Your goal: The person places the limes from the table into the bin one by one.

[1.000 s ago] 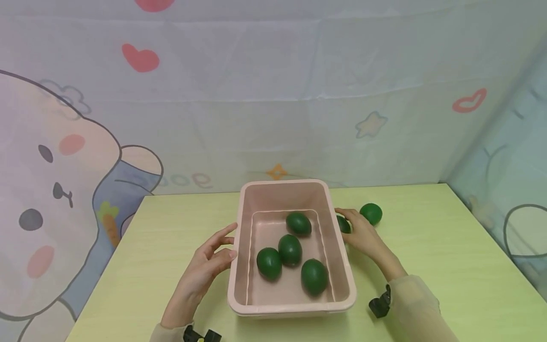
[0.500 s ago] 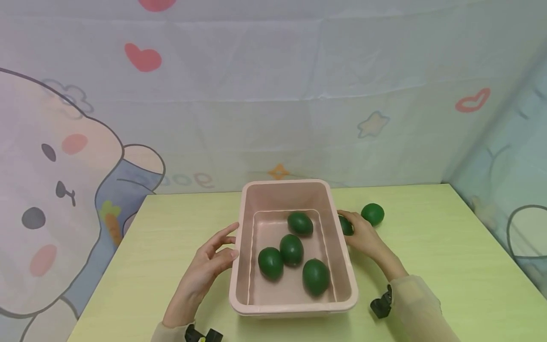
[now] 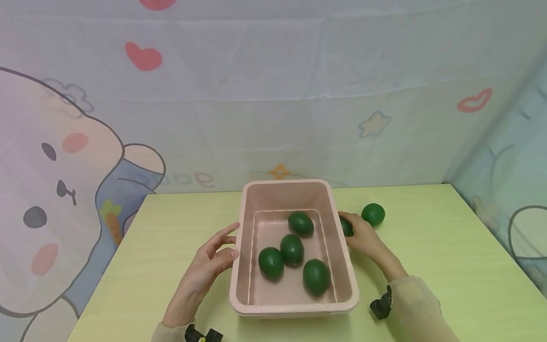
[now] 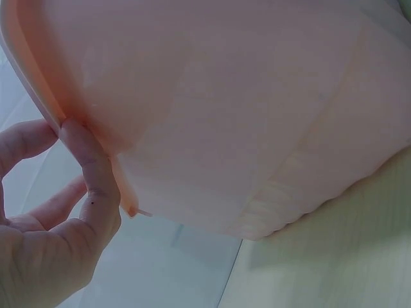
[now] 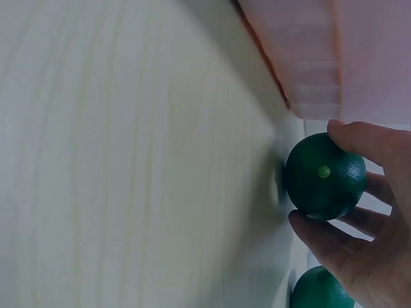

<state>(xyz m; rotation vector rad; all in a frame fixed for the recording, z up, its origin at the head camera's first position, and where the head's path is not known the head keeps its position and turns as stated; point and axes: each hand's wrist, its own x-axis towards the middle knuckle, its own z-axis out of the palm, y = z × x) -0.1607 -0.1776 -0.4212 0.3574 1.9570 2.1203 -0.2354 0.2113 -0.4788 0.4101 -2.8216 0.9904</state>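
Note:
My left hand (image 3: 205, 266) touches the left rim of a pink plastic bin (image 3: 295, 306) with its thumb and fingertips. From the left wrist, the fingers (image 4: 96, 192) meet the edge of the rim (image 4: 26, 83), spread apart and bent. To the right of the bin, my right hand (image 3: 363, 237) holds a dark green lime (image 5: 324, 176) low beside the bin wall (image 5: 314, 58), the thumb on one side and fingers on the other. The hand partly hides this lime in the head view. Several green limes (image 3: 316, 277) lie on the bin floor.
Another green lime (image 3: 373, 214) rests on the table behind my right hand. The pale yellow-green wood-look table (image 3: 448, 266) ends at a printed cloth backdrop (image 3: 256, 118). Each wrist carries a small black camera (image 3: 380, 306).
The right fingers have shifted slightly around the lime beside the bin. The left hand, the bin and the limes inside stay in place; the whole head view has drifted slightly.

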